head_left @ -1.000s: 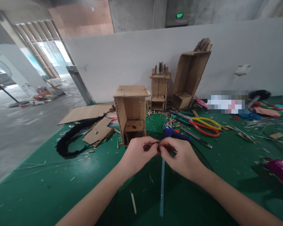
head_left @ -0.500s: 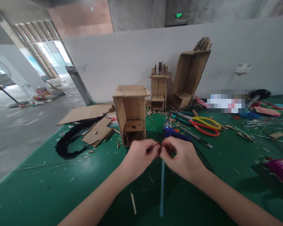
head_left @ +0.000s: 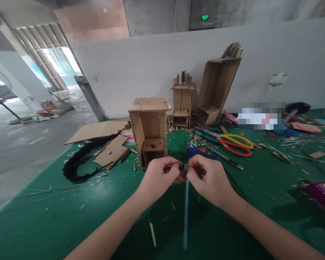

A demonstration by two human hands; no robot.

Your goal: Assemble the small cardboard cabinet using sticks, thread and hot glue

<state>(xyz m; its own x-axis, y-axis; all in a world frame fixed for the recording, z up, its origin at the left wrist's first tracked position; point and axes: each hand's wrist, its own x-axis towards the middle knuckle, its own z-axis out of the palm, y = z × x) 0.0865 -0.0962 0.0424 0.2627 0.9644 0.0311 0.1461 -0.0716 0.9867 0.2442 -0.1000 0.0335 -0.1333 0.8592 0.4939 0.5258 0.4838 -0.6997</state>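
My left hand [head_left: 158,178] and my right hand [head_left: 209,180] meet above the green table [head_left: 56,216], both pinching one small brown cardboard piece [head_left: 183,166] between their fingertips. The piece is mostly hidden by my fingers. Just behind my left hand stands a small cardboard box model [head_left: 150,128] with an open front. A thin pale blue strip [head_left: 186,213] lies on the table under my hands, running toward me.
Two taller cardboard models [head_left: 182,103] [head_left: 218,88] stand against the white wall. Red and yellow scissors [head_left: 233,143], a blue tool [head_left: 199,151], a black braided cord [head_left: 82,159], flat cardboard sheets [head_left: 100,130], a purple object [head_left: 321,193] and scraps litter the table.
My hands stay together at the same spot; the fingers have shifted slightly, and the small cardboard piece now shows a little more between them.
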